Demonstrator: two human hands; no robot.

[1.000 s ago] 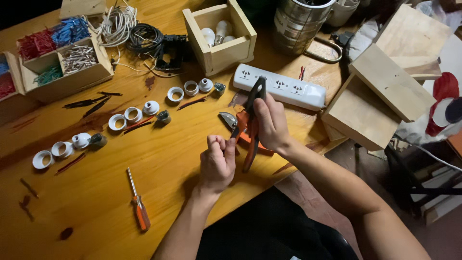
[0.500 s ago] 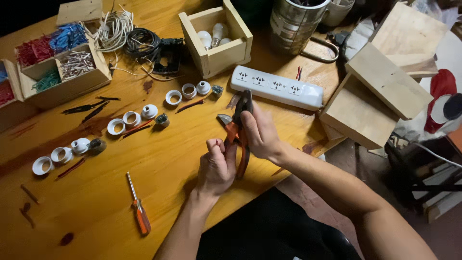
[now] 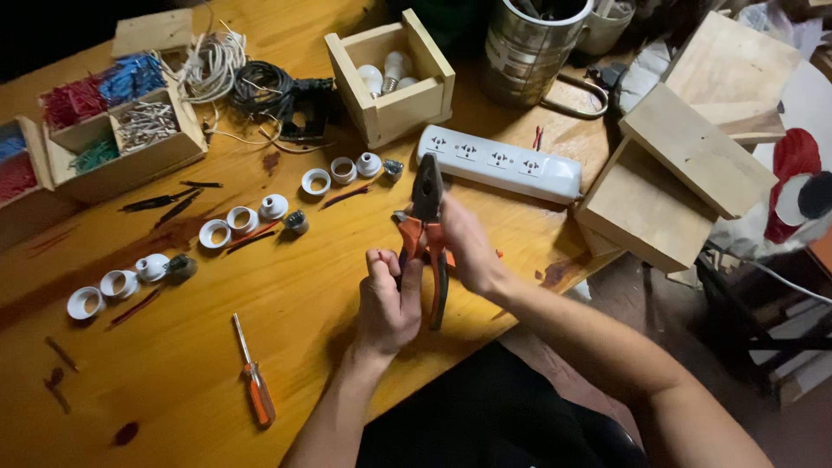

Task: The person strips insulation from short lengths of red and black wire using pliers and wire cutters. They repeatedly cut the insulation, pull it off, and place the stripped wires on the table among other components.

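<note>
My right hand [image 3: 464,247] is closed around the orange-and-black handles of the combination pliers [image 3: 425,227], which stand nearly upright now, nose pointing toward the far edge of the bench and just short of the white power strip [image 3: 500,162]. A second ago the pliers leaned more to the right, with their nose over the strip; since then I have drawn them back toward me and straightened them. The jaws look shut or close to it, though I cannot tell whether anything is nipped between them. My left hand [image 3: 390,299] is curled into a loose fist right against the lower handles, thumb and fingertips pinched together as if on something small; what it holds is hidden inside the fist. It has hardly shifted, only come up snug beside the tool. So both hands meet over the near edge of the bench, about midway along it, and the work looks to be at the grip-and-pull stage on a small piece.

Under the pliers lies a second cutting tool with orange handles [image 3: 407,218], mostly covered. To the left, an orange-handled screwdriver [image 3: 251,374] lies alone near the near edge. A diagonal row of white lamp-holder parts [image 3: 240,218] runs across the middle, and a wooden box of bulbs [image 3: 392,76] stands by the far edge.
</note>
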